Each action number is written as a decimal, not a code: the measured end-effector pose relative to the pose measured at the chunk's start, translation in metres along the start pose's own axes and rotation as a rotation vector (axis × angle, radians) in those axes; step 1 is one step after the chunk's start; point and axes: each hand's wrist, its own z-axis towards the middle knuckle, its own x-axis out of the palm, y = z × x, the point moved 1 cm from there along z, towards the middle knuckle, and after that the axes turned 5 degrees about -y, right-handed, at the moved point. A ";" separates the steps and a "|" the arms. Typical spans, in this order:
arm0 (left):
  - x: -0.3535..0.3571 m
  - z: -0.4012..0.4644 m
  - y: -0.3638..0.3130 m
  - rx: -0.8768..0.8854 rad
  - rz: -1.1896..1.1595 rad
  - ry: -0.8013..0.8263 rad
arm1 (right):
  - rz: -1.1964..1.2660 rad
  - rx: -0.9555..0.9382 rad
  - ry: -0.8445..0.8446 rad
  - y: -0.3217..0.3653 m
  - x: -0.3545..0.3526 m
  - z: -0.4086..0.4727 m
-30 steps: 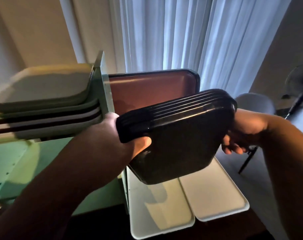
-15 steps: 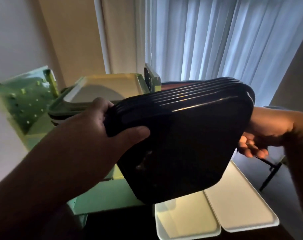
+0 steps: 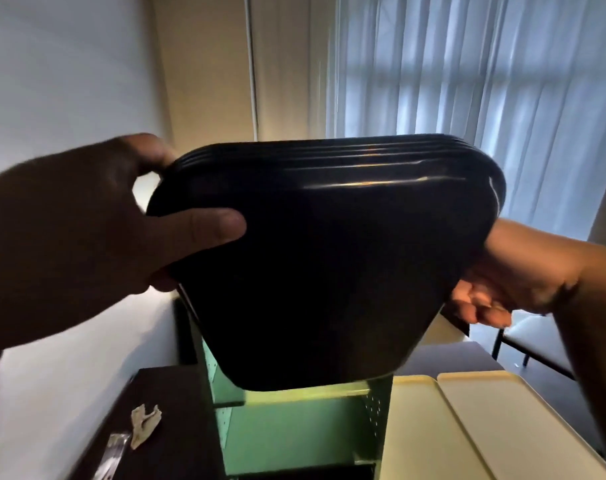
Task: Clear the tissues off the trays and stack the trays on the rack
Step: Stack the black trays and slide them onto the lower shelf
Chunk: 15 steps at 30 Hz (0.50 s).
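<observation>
Tissue (image 3: 145, 425), crumpled, lies on the dark table (image 3: 163, 403) at lower left. Left hand (image 3: 97, 233) clamps the near edge of a nested stack of black trays (image 3: 329, 258), now raised higher above the green rack (image 3: 287, 431) than a moment ago, likely heading for its top. Right hand (image 3: 502, 282) grips the opposite edge. Two cream trays (image 3: 485, 427) lie lower right. No writing is legible.

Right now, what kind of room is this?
Probably a dining or cafeteria-style room, though I can't be sure. Both hands hold a stack of black plastic trays above a green metal rack, cream rectangular trays lie nearby, and tall white curtains cover a window.
</observation>
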 end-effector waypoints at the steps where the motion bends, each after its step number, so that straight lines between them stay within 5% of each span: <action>1: -0.008 -0.001 -0.001 0.011 -0.020 -0.017 | 0.031 -0.027 0.002 0.008 0.003 -0.002; 7: -0.023 -0.006 0.022 0.041 -0.003 -0.107 | -0.003 -0.065 -0.102 0.029 0.024 -0.005; 15: 0.017 -0.037 0.064 -0.078 0.054 -0.032 | 0.137 -0.047 -0.198 -0.019 0.054 0.012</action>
